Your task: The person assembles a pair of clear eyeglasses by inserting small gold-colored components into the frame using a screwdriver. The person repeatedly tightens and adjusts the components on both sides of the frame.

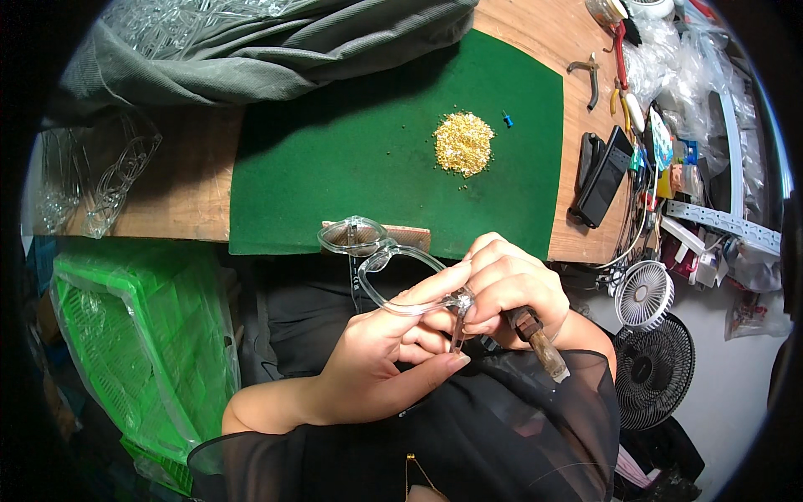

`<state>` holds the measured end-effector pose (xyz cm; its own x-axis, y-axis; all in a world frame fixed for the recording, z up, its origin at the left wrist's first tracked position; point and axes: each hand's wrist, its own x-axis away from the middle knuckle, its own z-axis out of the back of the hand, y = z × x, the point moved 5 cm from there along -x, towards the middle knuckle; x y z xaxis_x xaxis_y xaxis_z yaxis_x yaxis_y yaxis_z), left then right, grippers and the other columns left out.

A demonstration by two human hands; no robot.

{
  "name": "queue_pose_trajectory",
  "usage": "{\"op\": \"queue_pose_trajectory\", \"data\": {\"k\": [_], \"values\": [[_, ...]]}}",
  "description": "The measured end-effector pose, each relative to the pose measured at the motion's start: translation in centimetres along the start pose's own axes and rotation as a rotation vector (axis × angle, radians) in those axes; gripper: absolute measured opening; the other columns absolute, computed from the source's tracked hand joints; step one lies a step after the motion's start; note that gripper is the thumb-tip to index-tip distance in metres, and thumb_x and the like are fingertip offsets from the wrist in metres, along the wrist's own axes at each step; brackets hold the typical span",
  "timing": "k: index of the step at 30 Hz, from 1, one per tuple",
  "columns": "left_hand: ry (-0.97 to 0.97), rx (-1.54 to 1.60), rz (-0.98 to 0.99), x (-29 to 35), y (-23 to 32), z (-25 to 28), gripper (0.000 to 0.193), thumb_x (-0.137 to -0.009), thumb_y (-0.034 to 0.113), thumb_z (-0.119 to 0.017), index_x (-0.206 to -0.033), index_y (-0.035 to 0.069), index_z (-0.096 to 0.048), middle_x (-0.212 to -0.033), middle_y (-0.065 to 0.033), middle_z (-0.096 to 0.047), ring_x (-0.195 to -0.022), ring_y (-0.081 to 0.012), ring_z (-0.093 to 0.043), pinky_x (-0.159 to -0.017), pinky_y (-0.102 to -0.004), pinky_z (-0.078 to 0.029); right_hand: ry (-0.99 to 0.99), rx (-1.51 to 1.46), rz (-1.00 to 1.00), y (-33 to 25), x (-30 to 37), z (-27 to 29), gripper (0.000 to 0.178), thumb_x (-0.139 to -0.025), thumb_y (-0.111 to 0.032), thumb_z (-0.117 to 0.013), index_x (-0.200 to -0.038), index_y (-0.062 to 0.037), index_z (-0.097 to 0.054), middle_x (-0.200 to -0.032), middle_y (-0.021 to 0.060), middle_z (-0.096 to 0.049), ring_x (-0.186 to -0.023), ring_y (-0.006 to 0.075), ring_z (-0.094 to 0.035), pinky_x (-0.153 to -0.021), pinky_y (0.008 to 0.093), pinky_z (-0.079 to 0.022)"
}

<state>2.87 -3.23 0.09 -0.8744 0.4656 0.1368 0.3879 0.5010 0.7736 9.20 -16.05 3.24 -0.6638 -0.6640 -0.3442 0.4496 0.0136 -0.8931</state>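
Note:
My left hand [376, 356] is closed around a clear plastic eyeglass frame [388, 248], near the hinge end of one rim. The frame is held at an angle above my lap, by the table's front edge, its other rim pointing away to the left. My right hand [523, 289] meets the left at the hinge. Its fingers are wrapped round a tool with a worn brown handle [545, 350], whose butt sticks out below the hand toward the right. The tool's tip is hidden among my fingers, so its exact kind does not show.
On the green mat [335, 167] lie a heap of tiny gold-coloured parts [464, 144] and a small blue piece [508, 120]. A brown block [410, 238] sits at the table edge. Pliers [593, 82], a phone [604, 177] and fans [644, 293] are right; grey cloth [209, 63] and green crates [150, 326] left.

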Motion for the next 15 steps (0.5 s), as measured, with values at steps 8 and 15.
{"op": "queue_pose_trajectory", "data": {"k": [8,15], "values": [[-0.078,0.002,0.088,-0.11,-0.03,0.18,0.076,-0.079,-0.015,-0.059,-0.141,-0.002,-0.018,-0.111,-0.0169,-0.057,-0.093,-0.0158,-0.061,-0.084,-0.0266,-0.05,0.019,-0.085,-0.023,0.34,0.24,0.03,0.018,-0.074,-0.006,-0.071,-0.087,-0.0038,-0.06,-0.081,0.0069,-0.061,-0.071,0.0229,-0.057,-0.067,0.0338,-0.044],[-0.065,0.052,0.105,-0.02,-0.18,0.25,0.076,-0.079,-0.015,-0.059,-0.141,-0.001,-0.018,-0.11,-0.0174,-0.058,-0.09,-0.0156,-0.062,-0.084,-0.0274,-0.051,0.011,-0.107,-0.027,0.35,0.22,-0.02,0.021,-0.073,-0.007,-0.073,-0.088,-0.0034,-0.06,-0.082,0.0078,-0.062,-0.072,0.0239,-0.058,-0.066,0.0344,-0.045]]}}
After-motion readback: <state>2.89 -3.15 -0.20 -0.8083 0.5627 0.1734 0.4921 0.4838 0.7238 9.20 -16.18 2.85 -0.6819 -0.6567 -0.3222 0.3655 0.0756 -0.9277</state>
